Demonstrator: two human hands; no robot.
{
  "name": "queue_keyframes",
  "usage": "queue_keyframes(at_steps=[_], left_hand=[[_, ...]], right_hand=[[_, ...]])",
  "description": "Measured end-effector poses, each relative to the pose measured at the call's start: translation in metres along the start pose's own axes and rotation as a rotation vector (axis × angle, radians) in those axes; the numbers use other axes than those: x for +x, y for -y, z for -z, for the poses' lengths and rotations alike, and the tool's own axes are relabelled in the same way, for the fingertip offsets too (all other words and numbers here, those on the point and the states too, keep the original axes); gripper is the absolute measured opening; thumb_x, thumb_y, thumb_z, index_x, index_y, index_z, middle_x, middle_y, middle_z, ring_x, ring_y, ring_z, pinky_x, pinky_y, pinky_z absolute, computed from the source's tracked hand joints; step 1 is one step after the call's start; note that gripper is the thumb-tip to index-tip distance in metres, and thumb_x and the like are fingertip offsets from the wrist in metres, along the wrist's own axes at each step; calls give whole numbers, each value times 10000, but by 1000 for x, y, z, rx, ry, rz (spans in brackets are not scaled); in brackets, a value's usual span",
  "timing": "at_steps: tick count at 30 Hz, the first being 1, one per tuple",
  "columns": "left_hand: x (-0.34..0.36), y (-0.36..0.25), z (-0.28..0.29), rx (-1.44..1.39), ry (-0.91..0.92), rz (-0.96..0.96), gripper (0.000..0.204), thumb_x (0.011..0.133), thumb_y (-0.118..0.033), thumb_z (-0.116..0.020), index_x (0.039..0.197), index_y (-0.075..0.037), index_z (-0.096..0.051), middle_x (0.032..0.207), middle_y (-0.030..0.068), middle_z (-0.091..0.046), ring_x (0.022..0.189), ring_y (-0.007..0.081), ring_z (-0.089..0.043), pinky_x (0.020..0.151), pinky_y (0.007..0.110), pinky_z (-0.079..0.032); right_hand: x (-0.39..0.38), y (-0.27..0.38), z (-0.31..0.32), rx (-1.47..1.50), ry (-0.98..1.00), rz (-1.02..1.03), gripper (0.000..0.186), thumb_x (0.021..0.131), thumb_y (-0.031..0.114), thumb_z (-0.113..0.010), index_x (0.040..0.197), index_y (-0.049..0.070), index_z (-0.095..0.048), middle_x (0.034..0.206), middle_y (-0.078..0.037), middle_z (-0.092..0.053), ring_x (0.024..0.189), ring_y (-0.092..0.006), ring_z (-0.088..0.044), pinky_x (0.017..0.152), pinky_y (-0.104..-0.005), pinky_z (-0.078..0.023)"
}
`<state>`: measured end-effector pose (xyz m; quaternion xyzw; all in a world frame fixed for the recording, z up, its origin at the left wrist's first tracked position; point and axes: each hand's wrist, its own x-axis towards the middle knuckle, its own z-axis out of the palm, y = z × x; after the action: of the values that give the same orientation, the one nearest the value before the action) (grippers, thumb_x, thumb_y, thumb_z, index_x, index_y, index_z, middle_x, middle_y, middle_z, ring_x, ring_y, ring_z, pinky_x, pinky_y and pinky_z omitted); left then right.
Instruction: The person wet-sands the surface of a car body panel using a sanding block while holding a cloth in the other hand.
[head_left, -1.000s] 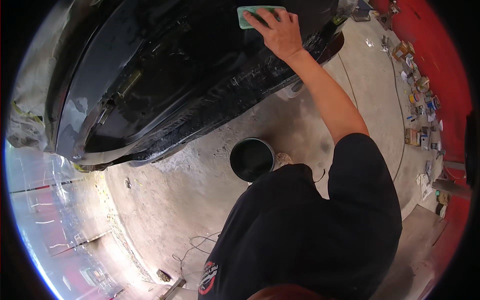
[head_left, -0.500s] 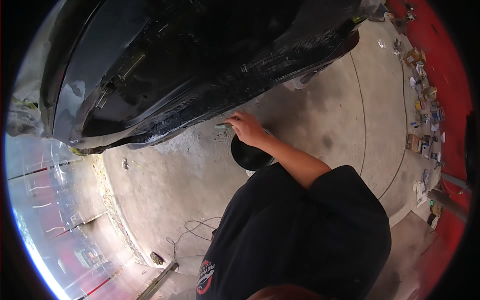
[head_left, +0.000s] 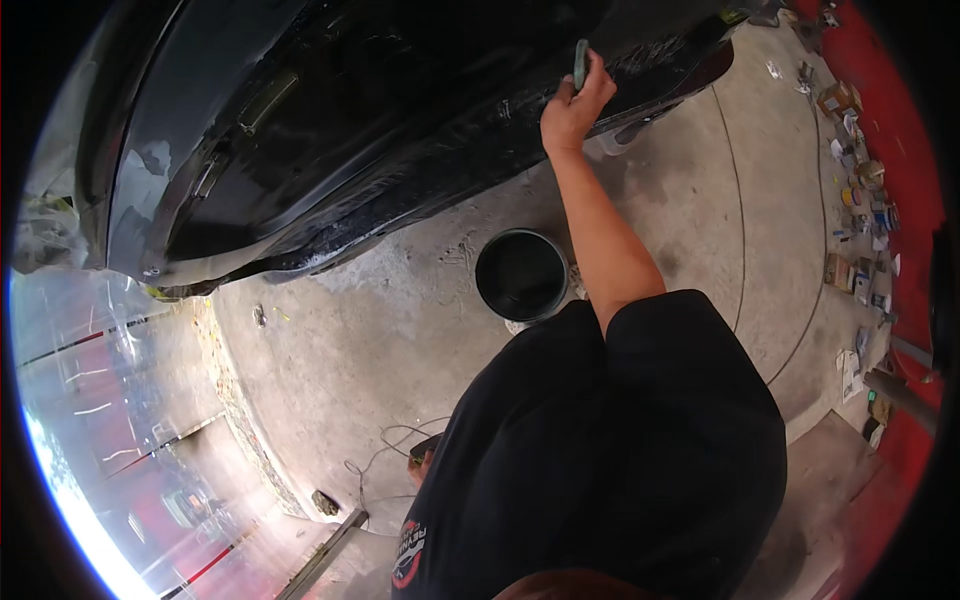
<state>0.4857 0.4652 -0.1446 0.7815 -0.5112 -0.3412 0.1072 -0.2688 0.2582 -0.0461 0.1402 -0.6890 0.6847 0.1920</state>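
My right hand [head_left: 578,112] is raised in front of the lower side of a black car body [head_left: 400,110], pinching a thin grey-green pad [head_left: 581,64] between thumb and fingers. Whether the pad touches the panel I cannot tell. Below that forearm a round dark bucket [head_left: 521,233] with dark liquid inside stands on the floor. My left hand [head_left: 421,467] shows only in part beside my torso, its fingers curled against a dark object [head_left: 425,447] whose kind is unclear.
Concrete floor [head_left: 350,370] lies around the bucket. A thin cable [head_left: 385,440] loops behind my left side, near a bar [head_left: 322,555]. Cans, boxes and papers [head_left: 858,215] line the red wall at right. Clear plastic sheeting [head_left: 100,370] hangs at left.
My right hand has gone from beside the bucket up and to the right, carrying the pad to the car's side. The bucket's mouth is uncovered, and part of my left hand has come into view.
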Motion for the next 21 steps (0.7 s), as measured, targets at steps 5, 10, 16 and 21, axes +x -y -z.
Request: queue_keyframes(at_steps=[5, 10, 16, 21], left_hand=[[-13, 19, 24, -22, 12, 42, 207, 863, -168, -729, 1006, -23, -695, 867, 96, -751, 779, 196, -690, 678, 374, -527], [-34, 26, 21, 21, 20, 108, 203, 866, -158, -719, 1010, -18, -688, 851, 97, -746, 753, 197, -688, 659, 369, -529], [-57, 14, -10, -5, 71, 174, 198, 870, -146, -708, 1014, -13, -679, 832, 99, -740, 722, 197, -686, 636, 362, -531], [-67, 5, -38, -66, 109, 212, 195, 873, -135, -699, 1018, -8, -671, 816, 101, -735, 696, 198, -684, 618, 356, -533]], right_hand=[[-160, 49, -55, 155, 328, -30, 709, 731, -227, -595, 1334, 147, -592, 1254, -174, -440, 1162, -382, -467, 1007, -472, -413], [-229, 63, -82, 100, 835, 160, 615, 819, -128, -562, 1358, 166, -595, 1200, -192, -569, 1071, -389, -596, 959, -464, -488], [-208, 40, -18, 106, 1194, 91, 483, 853, 10, -580, 1331, 77, -558, 1192, -208, -592, 1119, -414, -610, 916, -489, -514], [-56, 34, 43, -210, 620, 148, 550, 833, 34, -616, 1378, 67, -542, 1233, -197, -543, 1138, -445, -582, 929, -481, -506]])
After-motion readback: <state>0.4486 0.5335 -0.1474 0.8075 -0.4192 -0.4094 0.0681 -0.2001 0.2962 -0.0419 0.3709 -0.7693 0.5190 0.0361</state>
